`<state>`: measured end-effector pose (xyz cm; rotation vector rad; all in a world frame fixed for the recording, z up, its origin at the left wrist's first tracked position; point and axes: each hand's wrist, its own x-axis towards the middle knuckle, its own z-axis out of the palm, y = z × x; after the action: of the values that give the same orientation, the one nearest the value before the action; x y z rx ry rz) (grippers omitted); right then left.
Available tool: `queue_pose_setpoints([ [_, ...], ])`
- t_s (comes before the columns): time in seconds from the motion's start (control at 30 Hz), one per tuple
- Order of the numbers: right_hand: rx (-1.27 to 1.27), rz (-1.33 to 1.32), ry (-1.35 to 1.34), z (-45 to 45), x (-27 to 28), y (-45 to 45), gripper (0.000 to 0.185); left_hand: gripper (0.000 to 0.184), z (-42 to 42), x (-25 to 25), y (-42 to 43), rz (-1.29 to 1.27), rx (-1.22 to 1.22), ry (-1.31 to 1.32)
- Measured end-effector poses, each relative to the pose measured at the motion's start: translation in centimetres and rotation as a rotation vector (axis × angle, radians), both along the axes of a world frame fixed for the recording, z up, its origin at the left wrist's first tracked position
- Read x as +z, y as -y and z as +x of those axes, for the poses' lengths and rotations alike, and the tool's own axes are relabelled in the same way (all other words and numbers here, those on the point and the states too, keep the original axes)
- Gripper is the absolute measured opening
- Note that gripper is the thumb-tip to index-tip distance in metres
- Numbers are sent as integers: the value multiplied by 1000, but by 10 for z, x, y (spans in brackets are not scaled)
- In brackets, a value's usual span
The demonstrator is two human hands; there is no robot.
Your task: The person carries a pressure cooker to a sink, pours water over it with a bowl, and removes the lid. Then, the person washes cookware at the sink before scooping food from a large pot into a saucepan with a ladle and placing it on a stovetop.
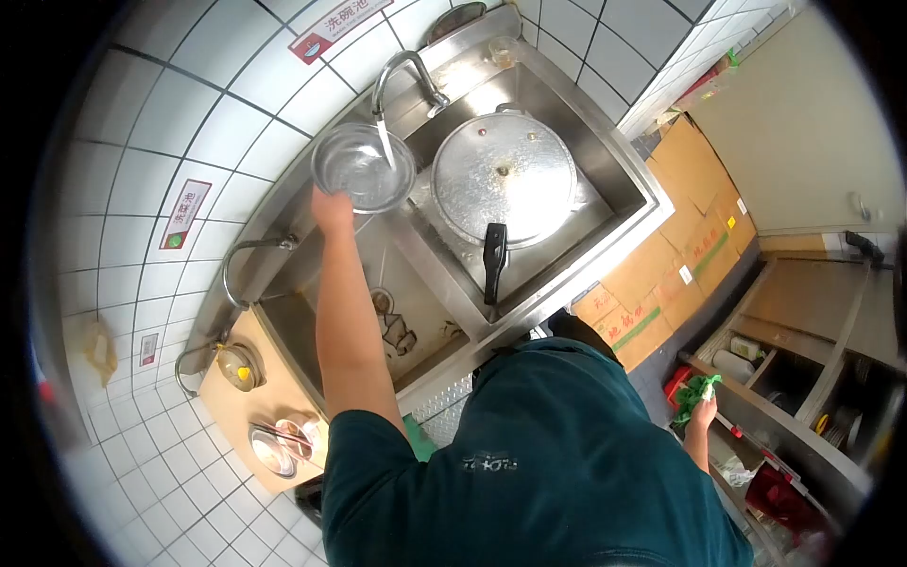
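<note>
Bowl [359,175] under the tap [380,90], left hand [333,210] gripping its rim; right hand [702,416], well apart from the tap, clasps a green bundle [693,391].

White square tiles with dark joints face the wall [213,132]. Flattened cardboard [671,241] covers flooring near a compartmented cabinet [794,295].

One left hand [333,210] and one right hand [701,416] were in view, along with one clear bowl [331,157], one green bundle [692,395], one pressure cooker [472,180] with one long black handle [494,265], two visible steel sink basins [420,312], three curved faucets [404,57], three rectangular wall signs [184,215], one wooden board [282,373] and one dark green short-sleeved shirt [548,444].
</note>
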<state>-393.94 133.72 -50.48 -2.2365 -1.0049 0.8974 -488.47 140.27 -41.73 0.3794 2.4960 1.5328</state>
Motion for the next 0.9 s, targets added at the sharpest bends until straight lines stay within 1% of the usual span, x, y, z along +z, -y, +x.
queue_pose_setpoints([
  [0.03,5,-17,37,-2,1,3,42,51,7,8,-2,-30,13,8],
  [0.1,20,-53,113,-5,2,6,43,52,5,1,-6,-53,-23,-8],
  [0.17,-4,-72,104,11,-14,10,44,52,5,1,-8,-67,-47,-1],
  [0.23,3,-68,92,5,-9,8,44,52,9,3,-10,-73,-57,29],
  [0.27,22,-55,84,3,-6,5,43,49,8,1,-10,-32,-64,45],
  [0.33,41,-33,65,-6,0,-3,42,43,3,-20,-10,47,-77,79],
  [0.4,41,-12,45,-8,3,-6,41,43,-9,-43,-8,-10,-110,-10],
  [0.47,20,-21,20,-1,-6,-10,39,44,-14,-60,-8,-28,-132,-21],
  [0.57,35,-3,-32,7,-17,-12,37,49,-6,-56,-12,-3,-148,66],
  [0.6,47,9,-51,8,-19,-12,37,52,9,-35,-16,2,-153,88],
  [0.63,35,10,-76,0,-12,-14,37,54,18,-24,-18,7,-158,110],
  [0.67,23,11,-102,-9,-4,-15,37,56,18,-25,-19,8,-168,76],
  [0.73,7,4,-111,-4,-7,-13,37,60,22,-21,-22,10,-184,9],
  [0.77,3,-4,-95,-3,-11,-13,38,60,23,-19,-22,-30,-183,41],
  [0.83,-11,-15,-95,5,-22,-12,40,60,42,13,-25,-113,-179,104],
  [0.9,-31,-16,-125,9,-26,-12,42,60,47,18,-26,-87,-184,76],
])
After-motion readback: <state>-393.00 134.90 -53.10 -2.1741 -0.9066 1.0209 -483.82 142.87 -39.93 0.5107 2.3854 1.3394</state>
